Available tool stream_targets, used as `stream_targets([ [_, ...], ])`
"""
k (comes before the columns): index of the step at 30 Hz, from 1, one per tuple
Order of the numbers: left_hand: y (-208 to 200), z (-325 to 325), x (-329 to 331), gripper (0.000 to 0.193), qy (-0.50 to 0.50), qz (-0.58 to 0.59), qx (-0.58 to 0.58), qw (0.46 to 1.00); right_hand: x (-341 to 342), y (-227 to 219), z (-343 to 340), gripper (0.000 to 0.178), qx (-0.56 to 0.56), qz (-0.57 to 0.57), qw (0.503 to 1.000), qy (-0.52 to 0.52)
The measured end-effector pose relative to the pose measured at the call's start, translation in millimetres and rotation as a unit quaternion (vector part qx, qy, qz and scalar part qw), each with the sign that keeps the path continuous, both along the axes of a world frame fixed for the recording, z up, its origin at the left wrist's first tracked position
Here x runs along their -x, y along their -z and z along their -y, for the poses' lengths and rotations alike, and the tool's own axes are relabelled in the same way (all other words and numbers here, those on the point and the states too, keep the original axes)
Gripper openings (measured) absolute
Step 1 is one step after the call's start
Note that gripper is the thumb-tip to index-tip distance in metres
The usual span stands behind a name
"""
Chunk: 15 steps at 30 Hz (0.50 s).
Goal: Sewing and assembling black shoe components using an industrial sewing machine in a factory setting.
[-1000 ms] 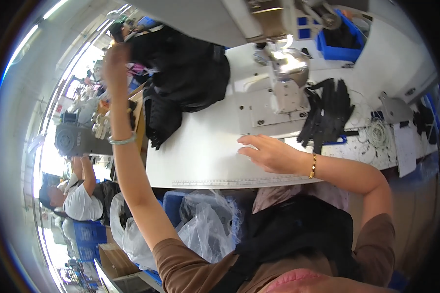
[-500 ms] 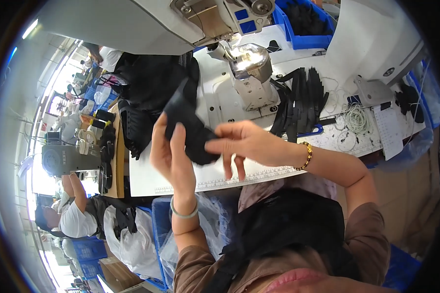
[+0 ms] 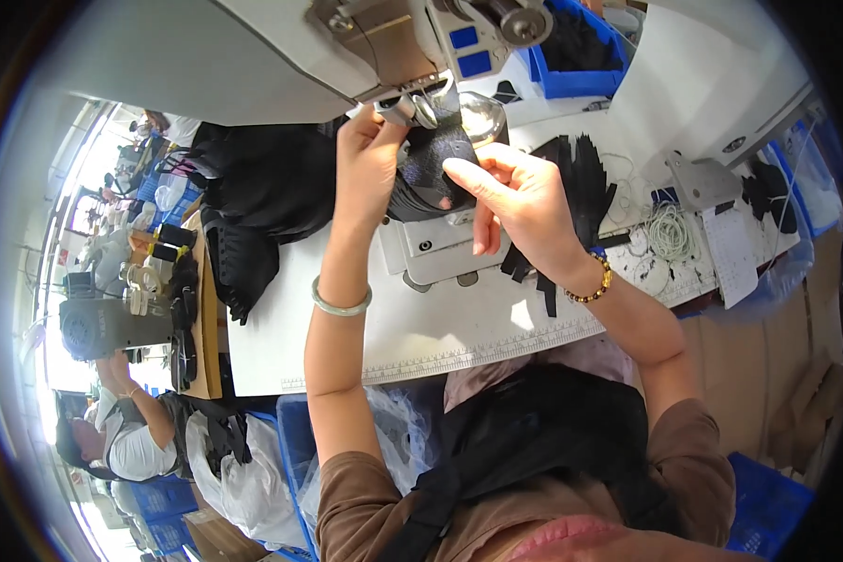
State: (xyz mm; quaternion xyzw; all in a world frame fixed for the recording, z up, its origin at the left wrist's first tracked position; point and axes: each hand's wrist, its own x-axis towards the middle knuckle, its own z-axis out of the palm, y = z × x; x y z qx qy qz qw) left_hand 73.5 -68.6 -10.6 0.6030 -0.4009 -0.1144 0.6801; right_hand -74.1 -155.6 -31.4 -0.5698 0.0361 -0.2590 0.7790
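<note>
A black fabric piece (image 3: 440,161) lies over the bed of a white sewing machine (image 3: 272,47), under its head. My right hand (image 3: 526,199) pinches the fabric's right edge, thumb on top. My left hand (image 3: 367,164) is closed at the fabric's far left side, its fingertips up against a round metal part (image 3: 410,110) beneath the machine head. What these fingers grip is hidden.
Black fabric (image 3: 262,178) is heaped left of the machine. Black strips (image 3: 585,187), a coil of pale cord (image 3: 670,232) and a paper sheet (image 3: 731,253) lie to the right. A blue bin (image 3: 581,82) stands behind. At left, another person (image 3: 140,440) works.
Both hands have moved away from me, carrying the black fabric piece from above the table's front part onto the machine bed. My left hand has gone up to the metal part.
</note>
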Motion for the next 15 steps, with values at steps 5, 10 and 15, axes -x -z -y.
stream_targets([
  [5, -1.0, -9.6, -1.1, 0.014, -0.070, 0.096, -0.029, 0.993, 4.1, -8.5, 17.4, 0.028, 0.109, -0.044, 0.993, 0.009],
  [10, 37.6, -47.1, 30.9, 0.005, -0.289, 0.558, 0.101, 0.772, 23.6, 16.8, 93.8, 0.020, 0.255, -0.075, 0.940, 0.215],
  [15, 91.5, -41.8, 99.6, 0.015, -0.044, 0.416, -0.184, 0.889, 32.6, 44.9, 90.9, 0.022, 0.407, -0.196, 0.886, 0.100],
])
